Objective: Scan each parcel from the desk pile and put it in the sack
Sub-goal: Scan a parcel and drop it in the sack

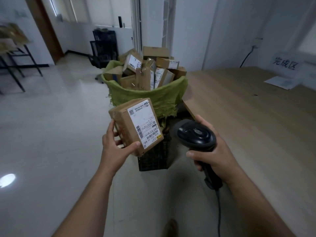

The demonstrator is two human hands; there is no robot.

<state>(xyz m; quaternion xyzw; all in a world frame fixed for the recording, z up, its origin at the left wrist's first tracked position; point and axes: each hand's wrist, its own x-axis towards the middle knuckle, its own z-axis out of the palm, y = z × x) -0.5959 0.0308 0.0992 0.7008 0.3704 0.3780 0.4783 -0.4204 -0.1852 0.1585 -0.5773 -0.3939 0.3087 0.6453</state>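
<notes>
Beside the desk (pixel 239 108) the sack (pixel 153 98) is heaped (almost full, I think); left hand (pixel 116 144) grips one parcel (pixel 136 124), right hand (pixel 217 154) the scanner (pixel 195 134), scan seemingly pending

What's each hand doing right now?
Left hand: grips the labelled parcel.
Right hand: grips the black scanner by its handle.

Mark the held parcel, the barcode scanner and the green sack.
parcel (pixel 143 125): head view, on its white shipping label.
barcode scanner (pixel 195 134): head view, top of its black head.
green sack (pixel 153 98): head view, front wall below the rim.
</notes>
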